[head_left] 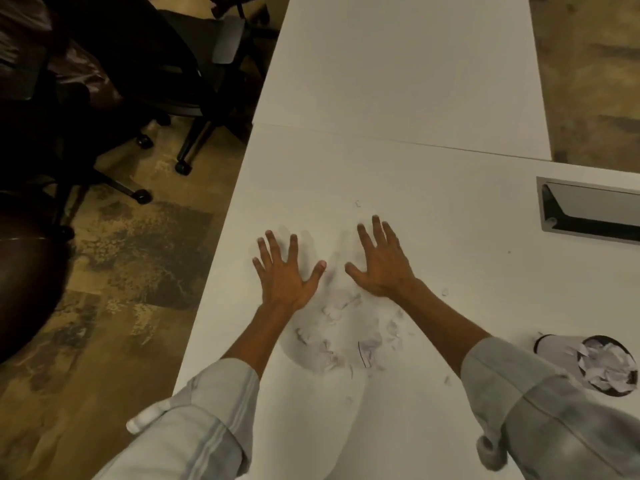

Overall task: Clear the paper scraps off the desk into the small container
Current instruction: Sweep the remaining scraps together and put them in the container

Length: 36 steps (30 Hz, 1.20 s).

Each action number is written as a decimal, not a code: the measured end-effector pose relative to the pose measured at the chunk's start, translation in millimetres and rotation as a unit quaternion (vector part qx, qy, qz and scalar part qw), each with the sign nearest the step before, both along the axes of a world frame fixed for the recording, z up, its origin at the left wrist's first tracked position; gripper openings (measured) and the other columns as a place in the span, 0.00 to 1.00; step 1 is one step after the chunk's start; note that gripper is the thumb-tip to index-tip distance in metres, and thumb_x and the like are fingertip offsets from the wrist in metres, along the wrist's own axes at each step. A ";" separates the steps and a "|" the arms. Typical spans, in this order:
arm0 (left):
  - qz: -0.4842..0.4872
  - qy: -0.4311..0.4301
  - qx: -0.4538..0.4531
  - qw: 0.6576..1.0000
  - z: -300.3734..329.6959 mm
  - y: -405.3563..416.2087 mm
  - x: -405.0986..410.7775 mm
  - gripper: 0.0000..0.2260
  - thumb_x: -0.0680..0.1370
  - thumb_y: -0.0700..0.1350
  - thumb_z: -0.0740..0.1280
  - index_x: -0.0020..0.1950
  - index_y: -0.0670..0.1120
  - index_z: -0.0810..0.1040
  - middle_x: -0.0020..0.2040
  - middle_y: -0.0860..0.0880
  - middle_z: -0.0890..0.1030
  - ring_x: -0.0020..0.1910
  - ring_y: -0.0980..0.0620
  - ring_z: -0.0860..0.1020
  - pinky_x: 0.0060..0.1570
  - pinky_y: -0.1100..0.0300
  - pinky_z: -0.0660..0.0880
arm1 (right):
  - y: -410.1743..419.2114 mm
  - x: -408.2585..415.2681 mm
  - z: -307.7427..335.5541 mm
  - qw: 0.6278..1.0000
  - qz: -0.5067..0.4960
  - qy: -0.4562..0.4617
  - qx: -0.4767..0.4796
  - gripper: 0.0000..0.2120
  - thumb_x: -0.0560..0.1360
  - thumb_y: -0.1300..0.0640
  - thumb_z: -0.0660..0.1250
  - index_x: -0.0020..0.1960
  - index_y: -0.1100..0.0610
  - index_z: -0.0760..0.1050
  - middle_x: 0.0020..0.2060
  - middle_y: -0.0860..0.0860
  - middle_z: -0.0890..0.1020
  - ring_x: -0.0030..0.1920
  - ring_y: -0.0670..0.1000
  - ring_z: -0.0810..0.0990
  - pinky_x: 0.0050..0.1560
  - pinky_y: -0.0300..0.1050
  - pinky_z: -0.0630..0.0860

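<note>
On the white worktop [398, 188]: both my hands lie palm down, side by side, thumbs pointing toward each other with a gap between them.
Left hand [285, 271]: fingers straight and spread wide, flat against the surface near the worktop's left edge, holding nothing.
Right hand [381, 261]: fingers straight and fanned out, flat against the surface, holding nothing.
Paper scraps [346, 327]: a loose heap of small torn white pieces, some with dark marks, lying between my forearms just behind the heels of both hands; the front of the heap reaches the base of my palms.
Stray scraps: one tiny bit [358, 203] sits just beyond my right fingertips, another [445, 292] lies to the right of my right wrist, and a few more trail off the near side of the heap.
Small container [604, 368]: a white round cup with a dark rim, on the worktop well to the right of the heap, past my right forearm, already partly filled with crumpled paper.
Sleeves: light grey, rolled up on both forearms [204, 410].
Cable hatch [588, 211]: a metal-framed rectangular opening set into the worktop at the far right.
Floor side: black office chairs [166, 74] on castors stand on patterned carpet to my left.
</note>
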State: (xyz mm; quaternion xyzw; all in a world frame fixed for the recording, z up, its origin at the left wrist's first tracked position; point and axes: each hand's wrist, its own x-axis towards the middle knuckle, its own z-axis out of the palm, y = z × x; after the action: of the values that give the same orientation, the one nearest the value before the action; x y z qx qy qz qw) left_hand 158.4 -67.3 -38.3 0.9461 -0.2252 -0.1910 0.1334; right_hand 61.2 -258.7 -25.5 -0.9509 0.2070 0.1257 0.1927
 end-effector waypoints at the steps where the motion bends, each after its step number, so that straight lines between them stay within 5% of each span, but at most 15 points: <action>1: -0.003 0.006 0.014 1.000 -1.2 -0.5 13.1 0.43 0.70 0.75 0.48 0.78 0.52 0.45 0.78 0.41 0.36 0.77 0.39 0.36 0.73 0.36 0.42 | -8.8 18.0 0.4 1.000 0.004 0.009 -0.004 0.43 0.74 0.35 0.57 0.79 0.54 0.44 0.78 0.59 0.43 0.77 0.62 0.43 0.75 0.63 0.50; 9: -0.014 0.055 0.067 0.996 -27.5 1.9 6.8 0.45 0.72 0.74 0.44 0.78 0.45 0.38 0.77 0.39 0.34 0.77 0.39 0.34 0.75 0.39 0.40 | -23.6 74.7 -9.8 0.994 0.062 0.084 -0.043 0.35 0.79 0.44 0.54 0.77 0.63 0.47 0.78 0.61 0.46 0.78 0.60 0.44 0.76 0.61 0.51; 13: -0.040 0.047 0.033 0.998 -27.5 -3.7 -20.1 0.42 0.75 0.71 0.43 0.78 0.43 0.39 0.78 0.38 0.36 0.77 0.41 0.35 0.75 0.42 0.39 | 9.8 36.7 -15.4 0.996 0.068 0.046 -0.025 0.35 0.77 0.47 0.54 0.77 0.65 0.49 0.77 0.63 0.49 0.78 0.61 0.46 0.76 0.60 0.52; 19: -0.207 0.023 0.041 0.977 -25.8 4.8 -71.4 0.35 0.79 0.62 0.42 0.78 0.42 0.39 0.78 0.40 0.36 0.77 0.43 0.34 0.77 0.44 0.39 | 48.1 -46.2 -23.2 0.992 0.109 0.053 -0.016 0.34 0.78 0.49 0.54 0.78 0.62 0.47 0.78 0.60 0.45 0.78 0.58 0.42 0.77 0.58 0.51; 26: -0.294 0.077 0.007 0.953 -15.0 31.8 -134.6 0.34 0.79 0.61 0.44 0.77 0.44 0.35 0.77 0.46 0.33 0.77 0.48 0.34 0.77 0.47 0.39 | 78.2 -124.7 -16.2 0.987 0.152 0.045 0.010 0.33 0.78 0.45 0.48 0.78 0.59 0.46 0.78 0.56 0.46 0.78 0.55 0.44 0.77 0.52 0.45; 33: -0.078 0.031 -0.031 0.996 19.0 44.2 -110.4 0.35 0.78 0.58 0.51 0.78 0.41 0.40 0.78 0.42 0.36 0.78 0.45 0.36 0.76 0.49 0.36 | 11.8 -57.9 4.4 1.000 0.014 -0.016 -0.009 0.33 0.78 0.51 0.58 0.77 0.63 0.51 0.77 0.62 0.53 0.77 0.61 0.53 0.75 0.57 0.58; 36: 0.058 0.018 0.029 0.998 23.9 63.7 -96.4 0.36 0.79 0.59 0.55 0.78 0.40 0.46 0.79 0.38 0.45 0.78 0.40 0.44 0.76 0.45 0.45 | -15.8 -29.5 3.0 0.998 -0.029 0.014 -0.053 0.29 0.79 0.50 0.57 0.75 0.63 0.58 0.75 0.62 0.59 0.72 0.62 0.59 0.65 0.56 0.69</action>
State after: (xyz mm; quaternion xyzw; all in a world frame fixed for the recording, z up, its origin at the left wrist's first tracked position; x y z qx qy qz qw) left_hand 62.0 -3.6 -14.5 0.9572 -0.1622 -0.2068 0.1209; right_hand 31.7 -274.5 -22.5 -0.9515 0.2431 0.1228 0.1430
